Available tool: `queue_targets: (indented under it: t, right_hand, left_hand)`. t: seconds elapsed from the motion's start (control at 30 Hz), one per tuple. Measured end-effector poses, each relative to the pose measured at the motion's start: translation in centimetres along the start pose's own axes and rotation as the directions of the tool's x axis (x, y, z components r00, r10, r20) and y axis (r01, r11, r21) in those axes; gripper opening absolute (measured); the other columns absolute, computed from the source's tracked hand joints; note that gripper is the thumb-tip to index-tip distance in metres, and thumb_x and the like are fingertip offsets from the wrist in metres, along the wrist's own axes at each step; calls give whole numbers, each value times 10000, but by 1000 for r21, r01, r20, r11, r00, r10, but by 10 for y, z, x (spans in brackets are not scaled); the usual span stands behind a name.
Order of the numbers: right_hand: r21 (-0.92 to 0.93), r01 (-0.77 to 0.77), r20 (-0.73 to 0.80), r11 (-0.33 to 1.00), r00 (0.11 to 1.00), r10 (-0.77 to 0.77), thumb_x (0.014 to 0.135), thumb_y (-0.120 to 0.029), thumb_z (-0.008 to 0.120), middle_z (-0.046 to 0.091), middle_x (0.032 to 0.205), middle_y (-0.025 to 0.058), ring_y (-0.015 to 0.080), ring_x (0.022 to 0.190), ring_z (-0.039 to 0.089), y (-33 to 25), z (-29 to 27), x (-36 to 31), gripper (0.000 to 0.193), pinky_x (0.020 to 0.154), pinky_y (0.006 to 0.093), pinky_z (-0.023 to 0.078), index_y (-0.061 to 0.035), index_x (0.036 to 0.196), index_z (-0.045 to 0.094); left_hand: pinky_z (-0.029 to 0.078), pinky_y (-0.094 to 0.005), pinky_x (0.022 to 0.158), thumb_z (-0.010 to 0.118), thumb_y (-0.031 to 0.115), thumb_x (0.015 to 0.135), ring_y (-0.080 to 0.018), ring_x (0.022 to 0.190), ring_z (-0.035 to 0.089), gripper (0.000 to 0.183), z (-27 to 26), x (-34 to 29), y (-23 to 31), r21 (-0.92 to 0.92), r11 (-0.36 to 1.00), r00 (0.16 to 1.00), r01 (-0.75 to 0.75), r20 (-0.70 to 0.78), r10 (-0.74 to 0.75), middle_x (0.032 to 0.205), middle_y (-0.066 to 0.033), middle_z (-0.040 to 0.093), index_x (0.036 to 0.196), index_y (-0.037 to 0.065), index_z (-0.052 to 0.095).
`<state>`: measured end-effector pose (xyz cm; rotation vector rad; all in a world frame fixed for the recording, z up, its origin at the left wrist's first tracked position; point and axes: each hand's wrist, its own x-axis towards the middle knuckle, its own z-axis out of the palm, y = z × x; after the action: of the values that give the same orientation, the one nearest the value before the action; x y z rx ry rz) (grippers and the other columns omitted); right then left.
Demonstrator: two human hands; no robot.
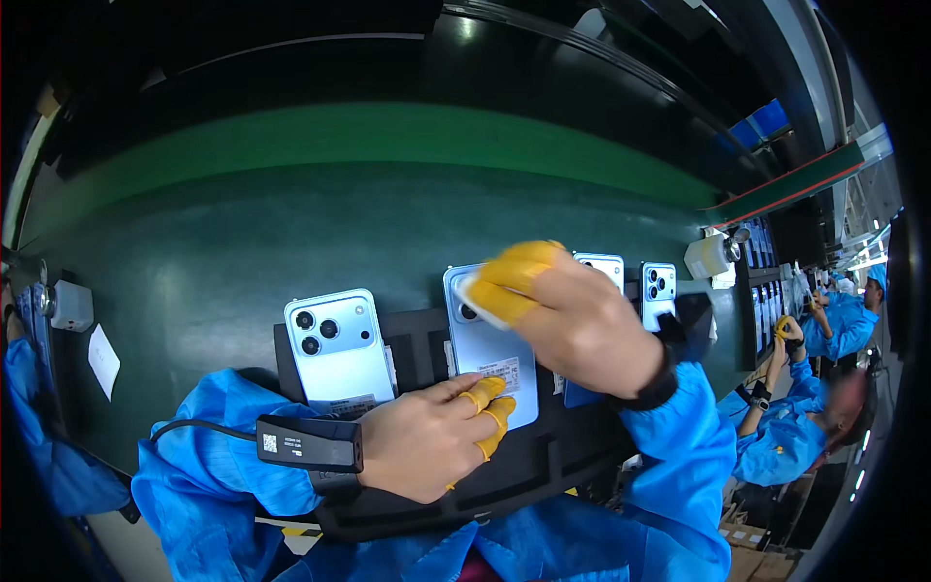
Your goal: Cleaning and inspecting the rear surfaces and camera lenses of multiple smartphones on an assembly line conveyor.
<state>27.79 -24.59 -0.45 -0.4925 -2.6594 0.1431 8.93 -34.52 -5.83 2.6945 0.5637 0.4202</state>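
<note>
A light blue smartphone (473, 347) lies back up on a black tray (415, 339) in front of me. My left hand (425, 441) holds its lower part, the fingers in yellow finger cots bent over the printed label (502, 372). In yellow-covered fingers my right hand (582, 320) pinches a white wipe (490, 305) against the phone's upper end, hiding most of its camera lenses. To the left lies another light blue smartphone (339, 354) with its lenses showing. Two more phones, a partly hidden one (603, 267) and a smaller-looking one (659, 291), lie to the right.
A green work surface (223, 238) stretches beyond the tray. White bottles stand at the left (72, 306) and right (710, 256). A white paper (104, 361) lies at the left. Co-workers in blue (776, 436) sit at the right, beside trays of phones (768, 303).
</note>
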Motion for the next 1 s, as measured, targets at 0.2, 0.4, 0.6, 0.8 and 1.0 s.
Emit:
queue_targets:
  t: [0.2,0.4,0.6,0.8,1.0]
  right_hand:
    - [-69,18,159,997,987,-6,634,-48,663,623,874,92,243,846,585,-5,7,-12,192,743,311,538,5,817,691]
    - [-115,-88,122,990,987,102,570,-60,661,608,860,108,278,775,619,-7,-9,-25,325,716,354,552,26,882,696]
    - [-54,99,182,994,979,-88,554,-81,641,611,883,108,267,860,610,-17,10,-11,280,711,335,549,13,814,684]
    - [-192,-63,157,979,983,94,615,-57,683,611,857,104,247,806,621,-11,-11,-33,168,737,332,553,5,770,667]
    - [-90,72,81,993,995,-65,603,-76,685,581,834,88,238,797,580,-13,17,-5,186,701,297,532,-4,774,670]
  left_hand:
    - [287,-406,1132,586,220,741,-272,1187,539,448,2,-4,2,3,1000,1000,20,-21,-20,1231,-107,596,1133,14,650]
    - [304,-403,1123,598,211,730,-254,1157,559,434,6,1,2,15,1000,999,21,-48,-20,1154,-92,622,1113,19,665]
    - [326,-389,1112,593,198,732,-250,1154,561,434,4,-4,1,-38,999,999,13,-40,-15,1185,-96,613,1120,15,659]
    - [353,-420,1100,597,164,720,-307,1167,556,272,9,2,5,-32,999,990,34,-134,-38,1134,-147,609,906,-5,703]
    - [338,-410,1108,595,180,726,-283,1149,563,337,9,0,0,-51,999,995,-2,-99,-3,1141,-112,618,1002,10,685]
